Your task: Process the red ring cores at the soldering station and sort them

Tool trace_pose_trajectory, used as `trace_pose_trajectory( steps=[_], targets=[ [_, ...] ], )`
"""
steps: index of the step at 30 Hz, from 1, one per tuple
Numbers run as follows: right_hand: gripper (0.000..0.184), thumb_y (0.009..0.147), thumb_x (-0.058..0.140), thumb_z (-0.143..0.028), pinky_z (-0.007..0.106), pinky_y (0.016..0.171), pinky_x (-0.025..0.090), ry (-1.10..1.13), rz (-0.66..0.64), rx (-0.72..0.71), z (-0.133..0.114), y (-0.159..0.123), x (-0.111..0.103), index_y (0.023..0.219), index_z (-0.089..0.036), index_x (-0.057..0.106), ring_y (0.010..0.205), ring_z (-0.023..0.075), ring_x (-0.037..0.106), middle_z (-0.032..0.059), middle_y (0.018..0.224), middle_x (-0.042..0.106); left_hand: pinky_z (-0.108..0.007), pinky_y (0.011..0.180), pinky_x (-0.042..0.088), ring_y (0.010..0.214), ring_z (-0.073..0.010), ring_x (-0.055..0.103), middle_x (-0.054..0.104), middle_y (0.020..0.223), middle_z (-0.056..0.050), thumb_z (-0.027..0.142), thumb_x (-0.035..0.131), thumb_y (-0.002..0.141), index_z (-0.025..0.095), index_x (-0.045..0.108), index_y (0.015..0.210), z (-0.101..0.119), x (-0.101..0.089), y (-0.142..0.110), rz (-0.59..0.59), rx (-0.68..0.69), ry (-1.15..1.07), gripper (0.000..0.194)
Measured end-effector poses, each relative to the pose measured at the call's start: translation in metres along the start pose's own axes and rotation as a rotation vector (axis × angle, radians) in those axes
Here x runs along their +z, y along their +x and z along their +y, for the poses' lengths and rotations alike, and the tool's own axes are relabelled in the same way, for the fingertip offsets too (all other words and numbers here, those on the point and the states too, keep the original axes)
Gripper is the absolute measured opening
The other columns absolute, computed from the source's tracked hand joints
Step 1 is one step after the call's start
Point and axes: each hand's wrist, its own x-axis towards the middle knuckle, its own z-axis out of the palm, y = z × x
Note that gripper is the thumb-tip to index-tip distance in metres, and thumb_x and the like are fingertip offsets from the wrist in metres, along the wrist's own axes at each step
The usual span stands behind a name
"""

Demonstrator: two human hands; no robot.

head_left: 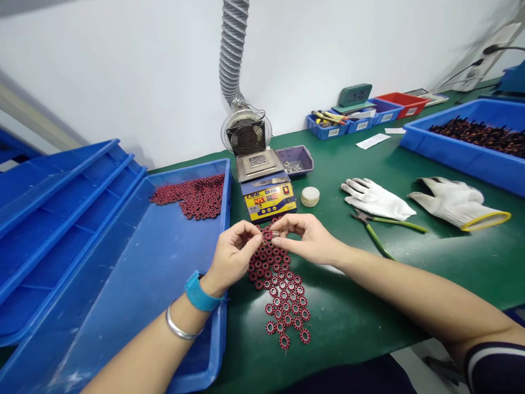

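My left hand (pixel 234 253) and my right hand (pixel 305 236) meet over a pile of small red wound ring coils (pixel 283 295) on the green table. Both hands pinch one red coil (pixel 268 235) between their fingertips, just in front of a yellow-and-blue solder pot (pixel 266 189). The left wrist wears a blue band and a silver bangle.
A large blue tray (pixel 164 284) at the left holds more red coils (pixel 192 196). Stacked blue trays (pixel 53 219) lie further left. White gloves (pixel 375 198) (pixel 455 201), green-handled pliers (pixel 377 230), a blue bin of dark coils (pixel 476 137), a fume hose (pixel 233 54) and small bins (pixel 361 117) sit behind.
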Motion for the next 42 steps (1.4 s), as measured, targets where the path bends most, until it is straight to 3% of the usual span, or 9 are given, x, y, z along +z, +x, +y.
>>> trace_pose_trajectory(
  steps=[7,12,19,34,42],
  targets=[
    [0.027,0.071,0.075,-0.032,0.027,0.066,0.051,0.047,0.005,0.030,-0.0002,-0.0003,-0.0006,0.088,-0.013,0.064,0.064,0.0089,0.056,0.0027,0.078,0.067,-0.026,0.057,0.043,0.058,-0.0125,0.052,0.058,0.062,-0.001,0.028,0.066,0.073,0.016,0.059,0.067,-0.0056,-0.0024,-0.0021,-0.079,-0.054,-0.031,0.015],
    [0.028,0.071,0.075,-0.032,0.026,0.066,0.050,0.053,-0.006,0.035,0.0005,-0.0004,0.0000,0.088,-0.012,0.064,0.064,0.0087,0.056,0.0028,0.078,0.066,-0.026,0.063,0.047,0.064,-0.0136,0.058,0.063,0.070,-0.002,0.027,0.070,0.070,0.015,0.062,0.076,-0.0060,-0.0030,-0.0014,-0.016,-0.060,-0.067,0.016],
    [0.026,0.073,0.074,-0.031,0.026,0.064,0.048,0.033,-0.018,0.030,-0.0002,-0.0008,0.0005,0.087,-0.012,0.064,0.063,0.0090,0.055,0.0018,0.074,0.064,-0.022,0.055,0.043,0.055,-0.0104,0.053,0.061,0.062,-0.001,0.027,0.065,0.073,0.013,0.062,0.069,0.0000,-0.0018,0.0007,0.012,-0.018,-0.045,0.015],
    [0.023,0.072,0.072,-0.030,0.026,0.063,0.048,-0.034,-0.039,0.025,-0.0003,-0.0021,-0.0019,0.085,-0.011,0.067,0.062,0.0095,0.055,0.0014,0.071,0.063,-0.022,0.059,0.045,0.059,-0.0104,0.056,0.062,0.066,-0.002,0.028,0.059,0.084,0.014,0.058,0.073,-0.0011,-0.0053,0.0015,-0.010,0.040,0.037,0.018],
    [0.024,0.074,0.070,-0.030,0.027,0.062,0.047,-0.097,-0.037,0.002,-0.0012,-0.0023,-0.0025,0.087,-0.011,0.067,0.063,0.0103,0.055,0.0026,0.071,0.064,-0.023,0.057,0.043,0.057,-0.0104,0.050,0.057,0.061,0.001,0.033,0.059,0.082,0.014,0.059,0.072,0.0010,-0.0074,0.0021,-0.185,-0.070,-0.001,0.022]
  ],
)
